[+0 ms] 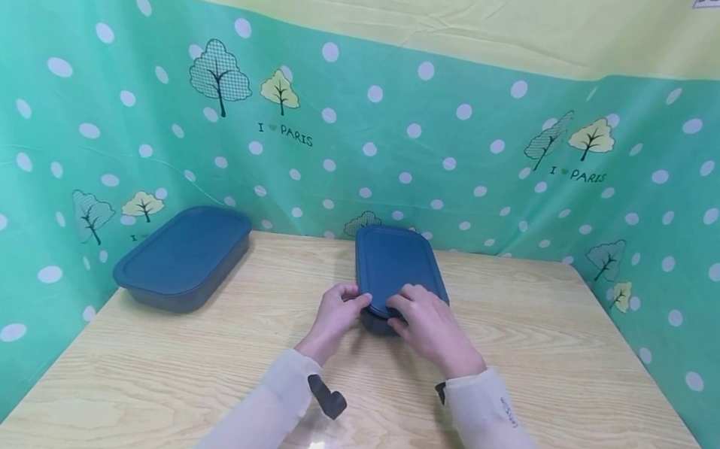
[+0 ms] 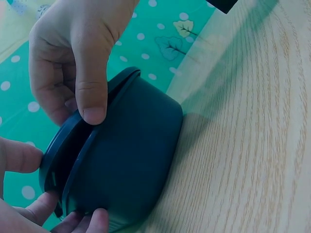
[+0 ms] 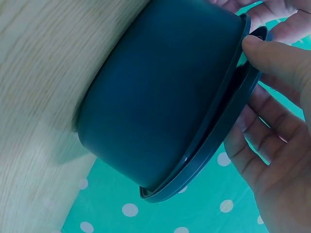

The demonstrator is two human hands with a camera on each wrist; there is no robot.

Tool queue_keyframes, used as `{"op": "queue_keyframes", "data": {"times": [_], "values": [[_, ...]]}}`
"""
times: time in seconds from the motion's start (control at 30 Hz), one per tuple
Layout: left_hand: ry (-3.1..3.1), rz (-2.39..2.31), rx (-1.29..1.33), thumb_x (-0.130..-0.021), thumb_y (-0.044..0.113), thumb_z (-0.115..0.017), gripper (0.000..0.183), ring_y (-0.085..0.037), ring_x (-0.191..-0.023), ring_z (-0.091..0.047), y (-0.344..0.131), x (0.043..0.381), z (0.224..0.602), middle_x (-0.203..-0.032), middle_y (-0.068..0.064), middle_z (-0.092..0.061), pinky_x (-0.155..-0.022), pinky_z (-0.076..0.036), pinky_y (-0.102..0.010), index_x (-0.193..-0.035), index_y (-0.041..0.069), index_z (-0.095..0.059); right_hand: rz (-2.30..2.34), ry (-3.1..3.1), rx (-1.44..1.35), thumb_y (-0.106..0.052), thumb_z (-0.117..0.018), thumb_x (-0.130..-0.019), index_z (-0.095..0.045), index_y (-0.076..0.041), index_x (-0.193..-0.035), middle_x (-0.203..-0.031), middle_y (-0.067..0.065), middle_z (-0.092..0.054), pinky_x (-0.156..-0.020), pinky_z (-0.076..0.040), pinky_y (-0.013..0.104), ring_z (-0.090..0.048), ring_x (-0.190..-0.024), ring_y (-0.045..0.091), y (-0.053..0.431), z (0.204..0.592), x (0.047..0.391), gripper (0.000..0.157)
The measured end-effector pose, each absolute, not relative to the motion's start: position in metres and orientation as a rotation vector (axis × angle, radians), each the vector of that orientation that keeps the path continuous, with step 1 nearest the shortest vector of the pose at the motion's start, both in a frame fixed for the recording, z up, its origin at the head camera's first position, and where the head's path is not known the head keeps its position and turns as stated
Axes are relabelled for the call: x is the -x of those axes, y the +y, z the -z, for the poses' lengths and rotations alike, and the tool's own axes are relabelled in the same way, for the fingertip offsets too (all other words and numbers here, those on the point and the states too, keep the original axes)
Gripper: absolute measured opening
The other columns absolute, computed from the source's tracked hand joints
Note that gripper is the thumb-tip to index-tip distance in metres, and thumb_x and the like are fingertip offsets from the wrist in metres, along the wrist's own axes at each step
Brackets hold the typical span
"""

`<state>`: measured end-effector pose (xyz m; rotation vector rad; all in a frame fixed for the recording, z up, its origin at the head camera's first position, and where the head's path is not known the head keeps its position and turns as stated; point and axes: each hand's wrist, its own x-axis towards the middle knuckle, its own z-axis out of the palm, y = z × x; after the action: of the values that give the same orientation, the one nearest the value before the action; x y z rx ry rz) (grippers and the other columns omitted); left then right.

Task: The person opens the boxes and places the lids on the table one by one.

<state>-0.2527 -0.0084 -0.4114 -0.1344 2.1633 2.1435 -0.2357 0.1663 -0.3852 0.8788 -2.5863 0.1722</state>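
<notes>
A dark blue lidded food container (image 1: 377,325) stands near the back of the table, one short end facing me. Its lid (image 1: 396,260) sits on top, with a dark gap between lid and box (image 2: 126,145) at this near end. My left hand (image 1: 335,320) pinches the near left corner of the lid between thumb and index finger, other fingertips against the box wall. On the right, my right hand (image 1: 431,329) holds the lid's near edge, thumb at the gap and fingers over the top. The container's inside is hidden.
A second, similar dark blue container (image 1: 185,255) with its lid on stands at the table's left edge. Behind and beside the wooden table (image 1: 523,337) hangs a green dotted cloth (image 1: 410,155). Dark straps (image 1: 327,397) show at my wrists.
</notes>
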Motion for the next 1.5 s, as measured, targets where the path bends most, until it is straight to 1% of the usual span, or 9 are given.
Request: {"op": "queue_keyframes", "data": {"times": [0.27,0.43,0.63,0.77,0.87,1.0,1.17,1.3,1.5], "values": [[2.160,-2.141,0.143,-0.085,0.023,-0.059,0.033,-0.028,-0.092,-0.055,-0.008,0.254,0.413,-0.105,-0.011,-0.054,-0.083,-0.045,-0.040,-0.111,0.003,-0.052,-0.157,-2.577,-0.880,-0.022,-0.072,-0.076,-0.067,-0.016,-0.099,-0.085,-0.005,-0.053,-0.064,-0.043,0.026,-0.046,-0.075,0.012,0.166,0.386,0.235,0.024],[2.150,-2.163,0.161,-0.086,0.022,-0.057,0.033,-0.026,-0.090,-0.055,-0.007,0.254,0.413,-0.104,-0.010,-0.055,-0.084,-0.044,-0.042,-0.112,0.002,-0.052,-0.145,-2.571,-0.884,-0.022,-0.072,-0.076,-0.067,-0.016,-0.099,-0.085,-0.005,-0.053,-0.064,-0.042,0.026,-0.047,-0.075,0.012,0.166,0.386,0.235,0.024],[2.145,-2.184,0.204,-0.091,0.018,-0.048,0.025,-0.027,-0.091,-0.056,-0.008,0.254,0.412,-0.106,-0.010,-0.054,-0.086,-0.043,-0.044,-0.110,0.003,-0.053,-0.143,-2.564,-0.888,-0.021,-0.072,-0.076,-0.066,-0.016,-0.098,-0.085,-0.004,-0.052,-0.065,-0.042,0.026,-0.047,-0.075,0.013,0.165,0.385,0.234,0.023],[2.141,-2.207,0.212,-0.091,0.011,-0.043,0.023,-0.030,-0.092,-0.055,-0.009,0.255,0.412,-0.107,-0.011,-0.052,-0.085,-0.044,-0.045,-0.111,0.003,-0.051,-0.144,-2.566,-0.886,-0.021,-0.072,-0.076,-0.066,-0.017,-0.097,-0.085,-0.004,-0.053,-0.065,-0.042,0.027,-0.047,-0.076,0.013,0.165,0.385,0.234,0.022],[2.144,-2.219,0.206,-0.089,0.007,-0.043,0.023,-0.035,-0.092,-0.053,-0.009,0.255,0.413,-0.104,-0.012,-0.051,-0.082,-0.044,-0.046,-0.111,0.002,-0.050,-0.142,-2.567,-0.886,-0.021,-0.071,-0.076,-0.066,-0.017,-0.098,-0.085,-0.004,-0.053,-0.065,-0.042,0.027,-0.047,-0.076,0.013,0.165,0.384,0.234,0.022],[2.148,-2.222,0.195,-0.088,0.005,-0.046,0.025,-0.036,-0.094,-0.053,-0.009,0.255,0.414,-0.105,-0.012,-0.051,-0.081,-0.045,-0.046,-0.113,0.001,-0.048,-0.134,-2.566,-0.887,-0.021,-0.071,-0.077,-0.066,-0.017,-0.098,-0.085,-0.004,-0.052,-0.065,-0.042,0.027,-0.047,-0.075,0.013,0.165,0.384,0.234,0.022],[2.151,-2.222,0.170,-0.087,0.003,-0.049,0.028,-0.029,-0.096,-0.054,-0.010,0.256,0.417,-0.108,-0.013,-0.051,-0.083,-0.046,-0.043,-0.115,-0.001,-0.047,-0.122,-2.578,-0.883,-0.022,-0.070,-0.078,-0.066,-0.017,-0.099,-0.085,-0.004,-0.052,-0.064,-0.042,0.027,-0.046,-0.075,0.013,0.165,0.383,0.234,0.022],[2.159,-2.215,0.171,-0.086,0.003,-0.052,0.030,-0.024,-0.094,-0.055,-0.010,0.256,0.420,-0.108,-0.013,-0.053,-0.081,-0.047,-0.039,-0.115,0.000,-0.046,-0.113,-2.582,-0.885,-0.022,-0.070,-0.078,-0.066,-0.016,-0.099,-0.084,-0.004,-0.051,-0.065,-0.041,0.027,-0.046,-0.074,0.013,0.164,0.384,0.234,0.022],[2.178,-2.184,0.141,-0.082,0.003,-0.055,0.035,-0.023,-0.088,-0.055,-0.010,0.256,0.422,-0.106,-0.013,-0.054,-0.076,-0.047,-0.039,-0.116,0.000,-0.047,-0.108,-2.578,-0.882,-0.022,-0.071,-0.077,-0.066,-0.016,-0.099,-0.084,-0.004,-0.051,-0.064,-0.041,0.027,-0.045,-0.074,0.013,0.164,0.386,0.234,0.023]]}}
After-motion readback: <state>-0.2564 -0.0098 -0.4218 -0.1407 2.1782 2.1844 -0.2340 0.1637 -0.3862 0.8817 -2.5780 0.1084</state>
